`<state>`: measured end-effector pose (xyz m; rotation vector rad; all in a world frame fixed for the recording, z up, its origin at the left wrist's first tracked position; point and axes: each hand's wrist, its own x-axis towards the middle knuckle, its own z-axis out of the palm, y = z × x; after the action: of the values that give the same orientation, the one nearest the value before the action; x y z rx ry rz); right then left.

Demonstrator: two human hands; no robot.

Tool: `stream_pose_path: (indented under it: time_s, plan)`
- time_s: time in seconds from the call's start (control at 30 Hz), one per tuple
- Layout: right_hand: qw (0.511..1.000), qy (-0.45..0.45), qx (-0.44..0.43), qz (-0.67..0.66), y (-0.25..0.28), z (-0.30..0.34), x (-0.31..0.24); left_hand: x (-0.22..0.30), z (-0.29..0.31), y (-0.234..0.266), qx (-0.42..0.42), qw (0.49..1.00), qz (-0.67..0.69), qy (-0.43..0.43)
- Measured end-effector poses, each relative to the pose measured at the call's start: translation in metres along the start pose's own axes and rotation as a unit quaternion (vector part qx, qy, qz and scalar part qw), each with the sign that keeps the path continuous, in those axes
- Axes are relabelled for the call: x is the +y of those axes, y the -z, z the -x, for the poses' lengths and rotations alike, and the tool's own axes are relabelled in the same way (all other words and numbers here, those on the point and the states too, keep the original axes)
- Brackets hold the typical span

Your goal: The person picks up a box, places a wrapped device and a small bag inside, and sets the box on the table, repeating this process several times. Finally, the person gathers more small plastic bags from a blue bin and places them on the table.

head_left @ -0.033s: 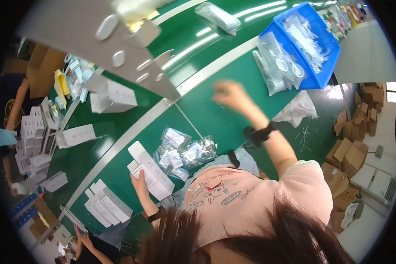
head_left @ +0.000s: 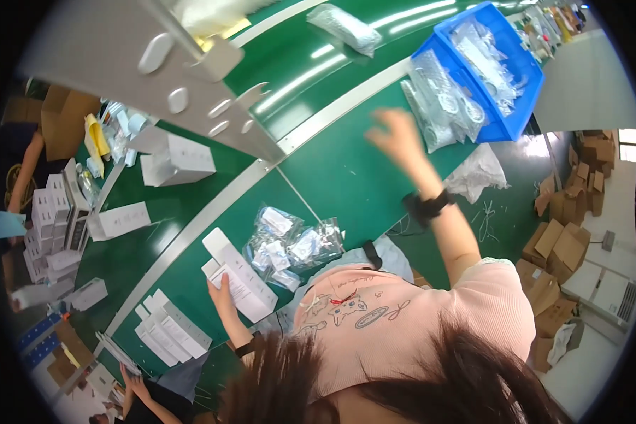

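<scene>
Grip of left hand [head_left: 223,295] on white box [head_left: 250,288]

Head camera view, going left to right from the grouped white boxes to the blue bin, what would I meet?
Grouped white boxes, white box with the left hand on it, clear bags of small parts, right hand, blue bin.
</scene>
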<state>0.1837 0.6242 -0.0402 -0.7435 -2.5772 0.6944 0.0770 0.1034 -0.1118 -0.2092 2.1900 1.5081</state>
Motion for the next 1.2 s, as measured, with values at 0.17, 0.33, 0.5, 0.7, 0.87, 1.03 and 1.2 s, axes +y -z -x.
stream_pose_path:
  time_s: [0.17,0.33,0.5,0.7,0.87,1.03,1.2]
  plan:
    - [0.897,-0.090,0.124,0.415,0.082,-0.012,0.130,0.021,-0.014,-0.015,-0.036,0.990,0.140,0.007]
    - [0.912,-0.132,-0.027,0.387,0.067,-0.029,0.111,0.036,-0.004,-0.026,-0.017,0.991,0.135,0.001]
    - [0.942,-0.002,-0.123,0.311,0.020,0.001,0.065,0.028,-0.006,-0.029,-0.003,0.990,0.139,0.024]
    - [0.961,-0.026,-0.263,-0.076,0.016,0.000,0.023,0.025,-0.006,-0.031,0.013,0.991,0.134,0.013]
    - [0.891,-0.276,-0.096,0.349,0.067,-0.045,0.115,0.040,0.011,-0.036,0.059,0.992,0.107,-0.005]
    - [0.884,-0.341,-0.112,0.300,0.060,-0.037,0.197,0.056,0.028,-0.028,0.106,0.975,0.196,-0.003]
    - [0.923,-0.242,-0.209,0.216,0.025,-0.034,0.136,0.099,0.045,-0.026,0.045,0.964,0.246,-0.093]
